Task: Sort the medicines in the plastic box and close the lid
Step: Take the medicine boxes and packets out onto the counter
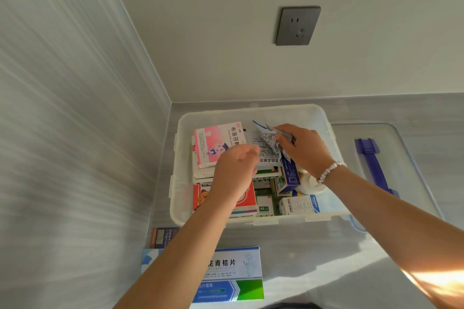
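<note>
- Right hand (305, 149) over the far middle of the plastic box (324, 118), fingers (283, 142) curled and pinching a crumpled, printed medicine sachet (267, 144); beaded bracelet (329, 172) on the wrist.
- Left hand (234, 169) just left of that sachet, fingers (247, 152) loosely curled inward; fingertips close against the sachet's lower edge, but cannot tell whether gripping it or only near it.
- Pink-and-white medicine carton (218, 144) just left of the left fingers, lying on top of a stack of flat cartons.
- Red-and-orange carton (247, 198) under the left wrist, near side of the box.
- Blue-and-white carton (290, 174) standing tilted directly below the right fingers; white bottle (310, 180) beside it under the right wrist.
- Small green-and-white cartons (265, 204) packed between both wrists.
- Clear lid (401, 158) with purple handle (374, 165) off the box, lying right of the right forearm.
- Large blue-and-green carton (233, 273) outside the box, on the floor, beneath the left forearm.
- Dark wall socket (297, 25) well beyond the fingers.
</note>
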{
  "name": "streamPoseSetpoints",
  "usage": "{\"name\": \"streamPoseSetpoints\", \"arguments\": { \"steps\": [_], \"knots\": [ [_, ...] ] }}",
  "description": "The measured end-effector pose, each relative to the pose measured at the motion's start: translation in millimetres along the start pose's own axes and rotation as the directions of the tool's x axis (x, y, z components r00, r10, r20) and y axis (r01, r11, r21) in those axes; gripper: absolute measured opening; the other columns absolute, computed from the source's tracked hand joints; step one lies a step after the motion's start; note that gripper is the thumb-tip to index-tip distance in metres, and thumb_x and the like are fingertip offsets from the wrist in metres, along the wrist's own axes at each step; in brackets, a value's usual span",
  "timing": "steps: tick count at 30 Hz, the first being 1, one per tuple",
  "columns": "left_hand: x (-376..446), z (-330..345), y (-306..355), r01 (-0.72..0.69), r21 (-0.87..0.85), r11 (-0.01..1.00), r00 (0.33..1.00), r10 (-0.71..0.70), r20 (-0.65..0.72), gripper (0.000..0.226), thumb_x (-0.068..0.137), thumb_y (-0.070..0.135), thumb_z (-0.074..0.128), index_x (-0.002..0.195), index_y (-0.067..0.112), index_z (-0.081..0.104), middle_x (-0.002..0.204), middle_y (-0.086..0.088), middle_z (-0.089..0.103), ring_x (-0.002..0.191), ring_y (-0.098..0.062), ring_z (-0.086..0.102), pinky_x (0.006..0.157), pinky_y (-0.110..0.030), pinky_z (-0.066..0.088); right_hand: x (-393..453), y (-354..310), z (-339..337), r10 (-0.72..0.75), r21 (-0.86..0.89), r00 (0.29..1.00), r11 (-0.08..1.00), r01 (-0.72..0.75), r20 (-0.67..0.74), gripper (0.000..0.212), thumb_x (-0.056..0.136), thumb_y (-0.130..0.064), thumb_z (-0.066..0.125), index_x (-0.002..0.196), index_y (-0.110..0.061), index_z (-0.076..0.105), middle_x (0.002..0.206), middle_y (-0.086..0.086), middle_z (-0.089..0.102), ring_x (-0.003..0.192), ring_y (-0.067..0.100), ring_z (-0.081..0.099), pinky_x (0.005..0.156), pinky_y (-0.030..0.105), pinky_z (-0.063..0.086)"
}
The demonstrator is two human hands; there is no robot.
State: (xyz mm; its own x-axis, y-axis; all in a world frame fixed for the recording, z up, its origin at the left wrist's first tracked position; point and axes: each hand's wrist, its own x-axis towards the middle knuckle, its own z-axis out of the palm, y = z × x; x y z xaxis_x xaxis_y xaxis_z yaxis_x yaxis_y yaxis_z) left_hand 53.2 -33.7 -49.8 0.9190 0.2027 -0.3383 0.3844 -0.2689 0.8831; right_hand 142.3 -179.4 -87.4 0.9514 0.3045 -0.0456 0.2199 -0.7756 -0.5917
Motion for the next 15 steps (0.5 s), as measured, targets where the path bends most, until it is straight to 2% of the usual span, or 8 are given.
{"name": "streamPoseSetpoints", "arguments": {
  "steps": [2, 5, 7, 11, 13, 15],
  "knots": [
    [-3, 6, 7, 0.095, -0.1, 0.99, 0.994, -0.09, 0.058, 0.04, 0.096, 0.031, 0.046, 0.131, 0.013, 0.05, 0.13, -0.005, 0.057, 0.094, -0.009, 0.06, 0.097, -0.034, 0.048, -2, -2, -3, -0.002, 0.035, 1.0, 0.999, 0.003, -0.021, 0.028, 0.095, -0.033, 0.044, 0.117, -0.024, 0.059, 0.056, -0.013, 0.054, 0.04, 0.001, 0.047, 0.037, 0.007, 0.036],
    [-4, 11, 10, 0.09, 0.003, 0.996, 0.996, -0.09, 0.004, 0.043, 0.095, 0.036, 0.044, 0.133, 0.016, 0.049, 0.134, -0.003, 0.055, 0.111, -0.015, 0.057, 0.103, -0.037, 0.042, -10, -3, -8, 0.034, 0.137, 0.998, 0.99, -0.028, -0.044, 0.028, 0.094, -0.034, 0.044, 0.114, -0.023, 0.06, 0.064, -0.013, 0.058, 0.05, 0.003, 0.056, 0.036, 0.007, 0.037],
    [-7, 14, 9, 0.092, 0.009, 0.996, 0.995, -0.092, -0.027, 0.04, 0.095, 0.036, 0.044, 0.13, 0.017, 0.052, 0.13, -0.001, 0.058, 0.109, -0.014, 0.055, 0.102, -0.038, 0.044, -15, -2, -14, 0.072, 0.214, 0.996, 0.975, -0.058, -0.06, 0.026, 0.094, -0.034, 0.044, 0.11, -0.024, 0.061, 0.068, -0.015, 0.058, 0.055, -0.002, 0.058, 0.037, 0.006, 0.039],
    [-14, 19, 8, 0.264, -0.209, 0.942, 0.962, -0.272, -0.009, 0.034, 0.093, 0.033, 0.05, 0.125, 0.019, 0.054, 0.129, 0.0, 0.056, 0.114, -0.015, 0.051, 0.105, -0.043, 0.041, -29, -2, -26, 0.139, 0.321, 0.989, 0.94, -0.118, -0.043, 0.022, 0.095, -0.031, 0.043, 0.104, -0.024, 0.062, 0.071, -0.016, 0.06, 0.058, 0.0, 0.06, 0.038, 0.007, 0.041],
    [-17, 22, 10, 0.287, -0.309, 0.907, 0.953, -0.302, -0.001, 0.033, 0.093, 0.029, 0.052, 0.123, 0.017, 0.054, 0.127, -0.001, 0.057, 0.116, -0.016, 0.051, 0.104, -0.043, 0.042, -40, -7, -35, 0.149, 0.343, 0.987, 0.932, -0.119, -0.061, 0.022, 0.095, -0.031, 0.043, 0.104, -0.025, 0.063, 0.073, -0.015, 0.062, 0.06, 0.001, 0.062, 0.04, 0.011, 0.045],
    [-22, 25, 15, 0.279, -0.451, 0.848, 0.955, -0.294, 0.038, 0.032, 0.092, 0.027, 0.053, 0.121, 0.014, 0.056, 0.116, -0.003, 0.063, 0.109, -0.016, 0.058, 0.094, -0.039, 0.05, -53, -13, -44, 0.138, 0.357, 0.985, 0.93, -0.092, -0.105, 0.022, 0.095, -0.03, 0.044, 0.104, -0.026, 0.063, 0.076, -0.014, 0.063, 0.062, 0.0, 0.063, 0.042, 0.012, 0.047]
  ]
}}
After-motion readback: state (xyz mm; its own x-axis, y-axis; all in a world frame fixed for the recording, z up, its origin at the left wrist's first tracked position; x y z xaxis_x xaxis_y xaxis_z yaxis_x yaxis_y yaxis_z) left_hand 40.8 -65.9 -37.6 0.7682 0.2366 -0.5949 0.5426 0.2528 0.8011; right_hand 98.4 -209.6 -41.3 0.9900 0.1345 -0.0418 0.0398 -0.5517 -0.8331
